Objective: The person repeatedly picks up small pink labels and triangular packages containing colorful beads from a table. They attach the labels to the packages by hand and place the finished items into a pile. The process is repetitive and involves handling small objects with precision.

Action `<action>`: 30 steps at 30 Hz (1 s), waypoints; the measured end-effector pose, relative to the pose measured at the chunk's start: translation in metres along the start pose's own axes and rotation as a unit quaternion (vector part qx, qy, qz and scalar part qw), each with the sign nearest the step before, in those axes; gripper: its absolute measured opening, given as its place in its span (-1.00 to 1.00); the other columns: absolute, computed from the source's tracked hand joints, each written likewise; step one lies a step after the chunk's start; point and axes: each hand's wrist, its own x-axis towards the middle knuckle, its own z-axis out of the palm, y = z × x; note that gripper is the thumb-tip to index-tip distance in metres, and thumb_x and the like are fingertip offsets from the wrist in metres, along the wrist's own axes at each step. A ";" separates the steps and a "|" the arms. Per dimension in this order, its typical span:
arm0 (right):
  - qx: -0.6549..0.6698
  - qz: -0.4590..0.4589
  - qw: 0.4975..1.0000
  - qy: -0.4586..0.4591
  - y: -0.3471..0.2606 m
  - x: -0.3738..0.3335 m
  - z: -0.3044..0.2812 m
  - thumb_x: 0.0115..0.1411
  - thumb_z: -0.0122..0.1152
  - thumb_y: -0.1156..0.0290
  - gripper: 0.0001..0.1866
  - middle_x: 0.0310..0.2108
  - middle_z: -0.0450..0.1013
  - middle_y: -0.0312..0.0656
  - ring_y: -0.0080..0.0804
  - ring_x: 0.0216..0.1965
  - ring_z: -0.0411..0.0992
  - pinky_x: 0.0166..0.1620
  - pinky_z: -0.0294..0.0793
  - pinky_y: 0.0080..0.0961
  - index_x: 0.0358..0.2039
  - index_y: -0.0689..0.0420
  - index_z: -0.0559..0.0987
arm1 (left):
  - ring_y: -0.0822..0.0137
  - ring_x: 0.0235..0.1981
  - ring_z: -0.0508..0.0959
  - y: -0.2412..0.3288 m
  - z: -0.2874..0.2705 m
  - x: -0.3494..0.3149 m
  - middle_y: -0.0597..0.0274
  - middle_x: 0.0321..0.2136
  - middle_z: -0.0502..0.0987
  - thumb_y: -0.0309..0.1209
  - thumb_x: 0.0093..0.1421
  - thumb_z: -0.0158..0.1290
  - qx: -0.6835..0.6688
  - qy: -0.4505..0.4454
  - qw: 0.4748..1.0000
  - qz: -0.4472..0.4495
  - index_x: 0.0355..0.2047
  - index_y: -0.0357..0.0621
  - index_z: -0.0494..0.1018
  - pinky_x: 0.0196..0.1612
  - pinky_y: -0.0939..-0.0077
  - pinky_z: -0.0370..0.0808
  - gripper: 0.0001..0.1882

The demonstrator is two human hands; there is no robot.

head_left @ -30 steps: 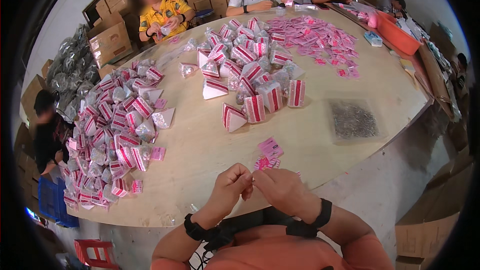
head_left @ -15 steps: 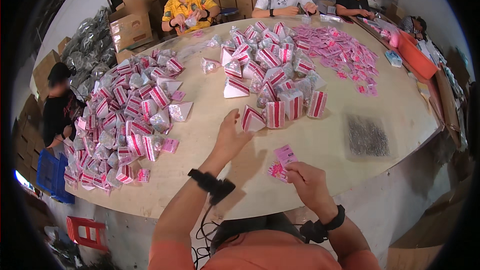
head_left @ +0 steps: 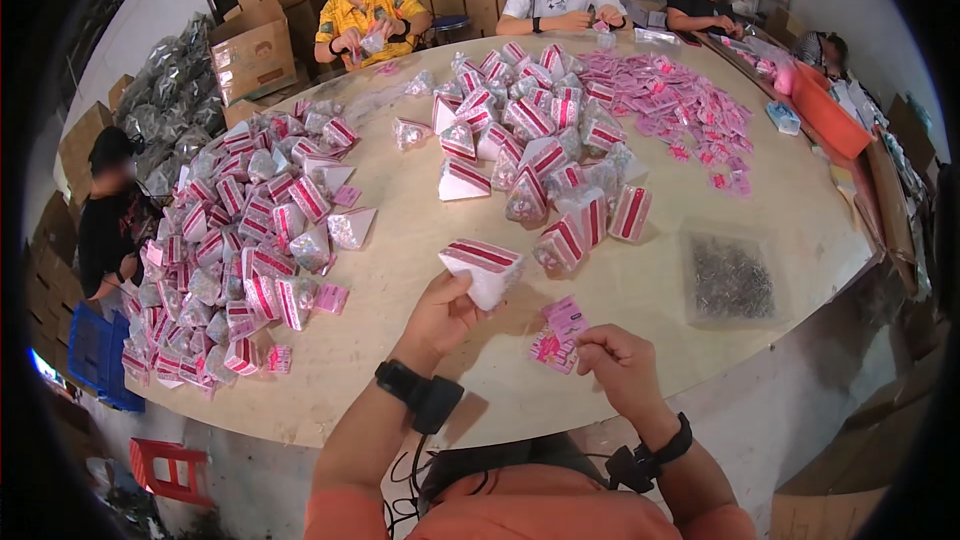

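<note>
My left hand (head_left: pixel 440 318) grips a wedge-shaped cake-slice pack (head_left: pixel 482 270), white with pink and red stripes, raised over the near middle of the table. Its thumb and fingers press against the pack's near side. The fingers of my right hand (head_left: pixel 618 365) are pinched together at the edge of pink printed cards (head_left: pixel 560 333), which overlap each other. Just beyond my hands stands a group of similar cake-slice packs (head_left: pixel 562 246), several of them in clear wrap with shiny filling.
A larger heap of cake-slice packs (head_left: pixel 262 270) covers the table's left side. Loose pink cards (head_left: pixel 670 110) lie spread at the far right. A clear tray of small metal pieces (head_left: pixel 735 280) sits right of my hands. Co-workers sit around the table; an orange basin (head_left: pixel 830 115) stands at right.
My left hand has taken a cake-slice pack from the front of the group and drawn it nearer. One neighbouring pack has tipped over. My right hand stays by the cards.
</note>
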 end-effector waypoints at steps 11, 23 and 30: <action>0.091 0.108 0.982 -0.125 -0.008 -0.008 0.018 0.06 0.04 0.57 -0.88 -0.65 0.41 -0.24 -0.72 -0.69 0.25 -0.66 0.18 -0.78 -0.37 0.28 0.49 | -0.01 -0.02 0.33 -0.008 0.009 -0.031 0.05 -0.09 0.36 -0.03 0.21 -0.23 -0.184 0.064 0.981 0.020 -0.09 -0.14 0.28 -0.11 -0.02 0.35 -0.54; 0.176 0.094 0.946 -0.254 -0.005 -0.012 0.024 0.09 0.05 0.59 -0.88 -0.50 0.44 -0.20 -0.62 -0.54 0.38 -0.54 0.29 -0.76 -0.33 0.30 0.49 | -0.16 0.13 0.12 -0.027 0.054 -0.087 0.01 0.16 0.05 0.09 0.18 -0.30 -0.246 -0.076 0.965 -0.053 0.04 -0.01 0.21 0.07 -0.16 0.16 -0.43; 0.141 0.043 0.964 -0.221 -0.013 -0.014 0.028 0.09 0.04 0.60 -0.86 -0.48 0.44 -0.23 -0.63 -0.50 0.40 -0.48 0.32 -0.75 -0.31 0.31 0.49 | -0.20 0.07 0.19 -0.038 0.041 -0.091 -0.05 0.05 0.21 0.18 0.16 -0.39 -0.389 -0.016 0.918 -0.071 0.04 -0.04 0.21 0.04 -0.20 0.17 -0.35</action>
